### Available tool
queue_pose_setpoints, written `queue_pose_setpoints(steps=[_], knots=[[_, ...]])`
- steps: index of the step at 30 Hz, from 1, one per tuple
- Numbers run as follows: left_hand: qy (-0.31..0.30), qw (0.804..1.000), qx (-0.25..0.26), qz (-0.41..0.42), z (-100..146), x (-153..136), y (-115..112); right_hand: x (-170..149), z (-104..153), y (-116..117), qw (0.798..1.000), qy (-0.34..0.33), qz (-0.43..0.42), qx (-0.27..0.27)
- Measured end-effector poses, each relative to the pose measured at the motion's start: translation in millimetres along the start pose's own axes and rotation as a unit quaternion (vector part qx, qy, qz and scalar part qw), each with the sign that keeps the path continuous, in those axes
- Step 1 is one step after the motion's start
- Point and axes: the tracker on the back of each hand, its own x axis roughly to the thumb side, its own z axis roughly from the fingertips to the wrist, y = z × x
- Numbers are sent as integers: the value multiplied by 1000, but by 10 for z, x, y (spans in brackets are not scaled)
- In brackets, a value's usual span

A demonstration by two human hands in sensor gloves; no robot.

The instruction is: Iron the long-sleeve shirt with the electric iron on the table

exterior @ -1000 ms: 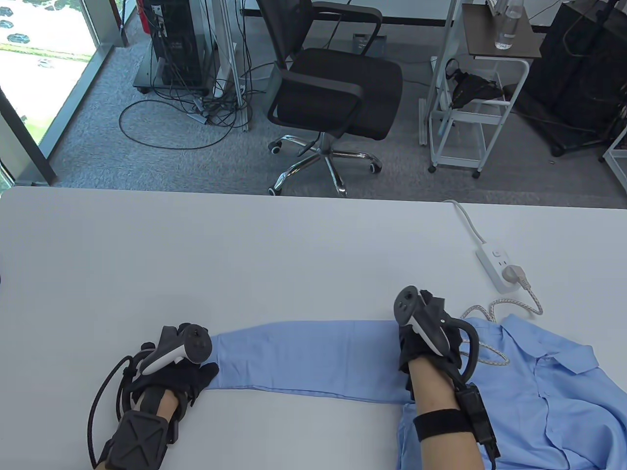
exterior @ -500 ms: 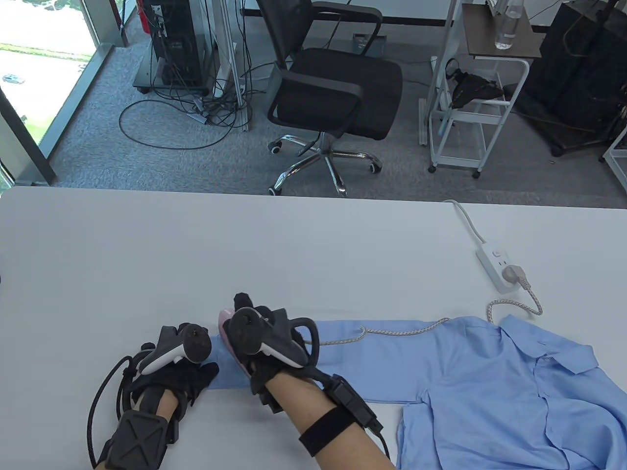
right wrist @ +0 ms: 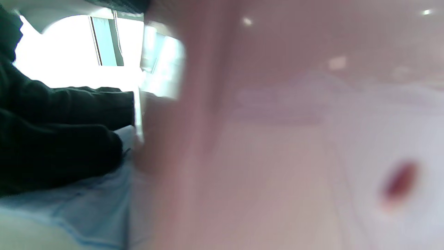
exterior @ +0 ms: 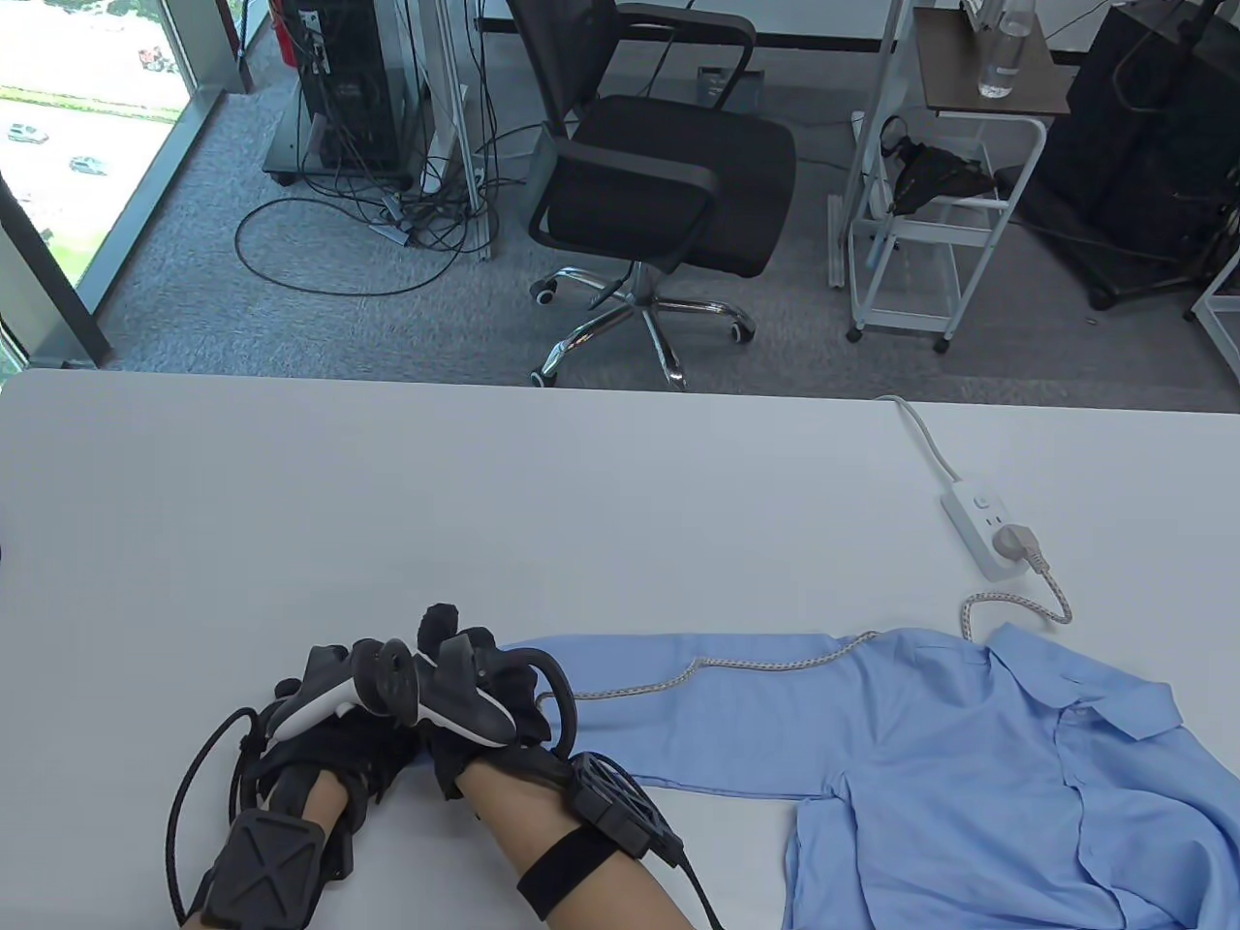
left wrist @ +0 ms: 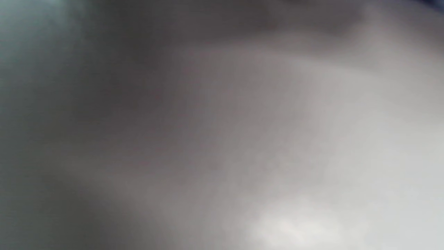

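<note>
Light-blue long-sleeve shirt (exterior: 969, 775) flat on the white table (exterior: 484, 504), lower right, sleeve stretching left | right hand (exterior: 475, 697) at the cuff, lower left, wrapped round the pink iron (right wrist: 277, 139) | left hand (exterior: 339, 736) right beside it on the cuff, grip unclear | braided cord (exterior: 775, 664) trailing over the sleeve to the white power strip (exterior: 983, 528).

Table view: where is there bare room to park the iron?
The far half of the table, between its far edge and the sleeve, is bare up to the power strip. The near strip under the sleeve is narrow. Both hands crowd the cuff; cord crosses the shirt.
</note>
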Motion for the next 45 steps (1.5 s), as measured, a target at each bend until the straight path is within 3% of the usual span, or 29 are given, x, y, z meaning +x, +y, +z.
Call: queue_pose_setpoints(steps=[2, 4, 6, 9, 12, 38, 45], knots=[[-23, 999, 6, 23, 12, 3, -1, 1, 10, 1, 1000, 4, -2, -1], [-64, 994, 70, 58, 29, 34, -14, -3, 1, 5, 1000, 8, -5, -2], [-60, 996, 61, 29, 35, 35, -6, 18, 14, -2, 1000, 7, 11, -9], [-39, 996, 39, 63, -13, 29, -57, 13, 14, -16, 1000, 10, 14, -7], [-26, 999, 19, 23, -21, 50, -45, 3, 20, -37, 1000, 14, 16, -6], [-25, 999, 26, 20, -22, 65, -44, -658, 200, -168, 996, 85, 36, 5], [-25, 999, 27, 20, -24, 66, -46, -991, 154, -162, 994, 102, 41, 5]])
